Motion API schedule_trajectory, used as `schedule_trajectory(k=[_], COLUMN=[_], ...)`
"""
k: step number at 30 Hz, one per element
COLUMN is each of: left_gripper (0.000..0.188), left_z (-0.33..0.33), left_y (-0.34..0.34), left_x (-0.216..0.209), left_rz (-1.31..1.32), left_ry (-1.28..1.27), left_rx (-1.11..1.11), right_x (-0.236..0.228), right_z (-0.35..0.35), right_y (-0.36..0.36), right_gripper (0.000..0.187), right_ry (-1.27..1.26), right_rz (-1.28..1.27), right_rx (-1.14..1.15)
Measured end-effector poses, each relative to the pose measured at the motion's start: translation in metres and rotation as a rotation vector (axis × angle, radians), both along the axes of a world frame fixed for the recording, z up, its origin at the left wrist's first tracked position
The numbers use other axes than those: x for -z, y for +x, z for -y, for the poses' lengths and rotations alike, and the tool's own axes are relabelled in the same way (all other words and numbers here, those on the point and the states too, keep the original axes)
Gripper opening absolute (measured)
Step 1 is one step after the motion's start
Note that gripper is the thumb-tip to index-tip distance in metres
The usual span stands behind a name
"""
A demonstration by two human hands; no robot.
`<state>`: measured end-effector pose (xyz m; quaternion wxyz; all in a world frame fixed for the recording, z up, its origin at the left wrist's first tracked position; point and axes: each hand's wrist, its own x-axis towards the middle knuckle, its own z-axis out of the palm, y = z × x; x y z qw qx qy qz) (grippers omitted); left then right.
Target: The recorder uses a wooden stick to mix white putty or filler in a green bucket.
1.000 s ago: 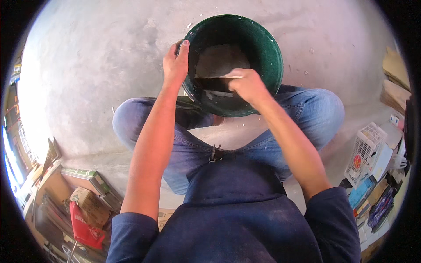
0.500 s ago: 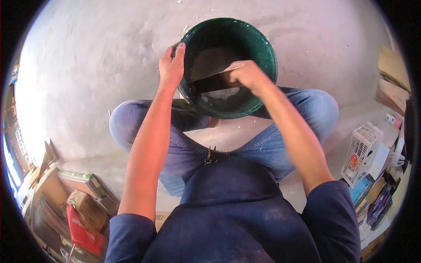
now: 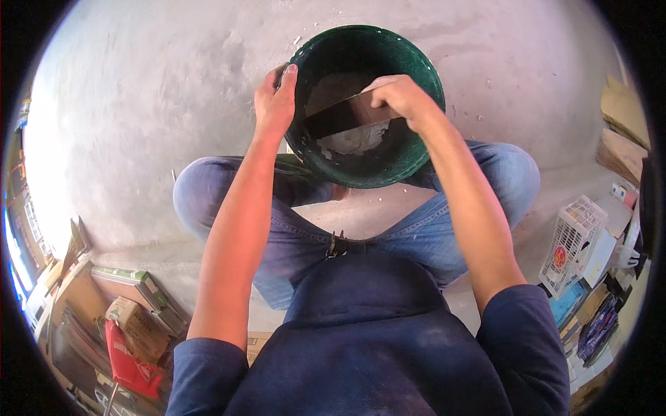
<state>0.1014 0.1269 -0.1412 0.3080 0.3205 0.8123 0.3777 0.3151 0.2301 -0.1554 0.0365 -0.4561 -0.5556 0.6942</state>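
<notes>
A round dark green bucket (image 3: 381, 172) tilts toward me between my knees, its inside dark with pale crusts on the wall. My left hand (image 3: 275, 104) grips its left rim, thumb over the edge and fingers outside. Inside the bucket, my right hand (image 3: 401, 98) is closed on a flat, dark, rectangular scraper blade (image 3: 340, 119). The blade slants down to the left, its far end near the left inner wall. Below the blade shows a light grey, wet-looking mass (image 3: 359, 141) at the bottom. My right fingertips are partly hidden.
My bent legs in jeans (image 3: 215, 187) flank the bucket on a grey concrete floor (image 3: 173, 104) with small white crumbs. At right stand a white plastic crate (image 3: 572, 239) and brown cardboard (image 3: 623, 154); at left, a cardboard box (image 3: 137, 331) and red bag (image 3: 128, 364).
My right hand has moved up and slightly right with the scraper blade, whose flat face now shows more. More of the grey mass is visible. The bucket and my left hand have shifted slightly right.
</notes>
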Motion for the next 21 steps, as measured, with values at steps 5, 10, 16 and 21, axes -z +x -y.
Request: schedule_trajectory(k=[5,10,16,21], left_gripper=[0.048,0.049,0.048,0.049], left_z=[-0.006,-0.007,-0.003,-0.009], left_y=[0.006,0.011,0.002,0.007], left_x=[0.001,0.006,0.008,0.013], left_rz=[0.042,0.051,0.046,0.078], left_ry=[-0.006,0.015,0.024,0.06], left_rx=[0.008,0.002,-0.017,-0.002], right_x=[0.039,0.064,-0.04,-0.09], right_z=[0.037,0.024,-0.013,-0.013], right_y=[-0.028,-0.034,0.004,0.027], right_gripper=[0.028,0.027,0.025,0.036], right_ry=[0.433,0.45,0.041,0.131], right_rz=[0.39,0.427,0.044,0.077], right_rx=[-0.173,-0.3,-0.073,-0.27])
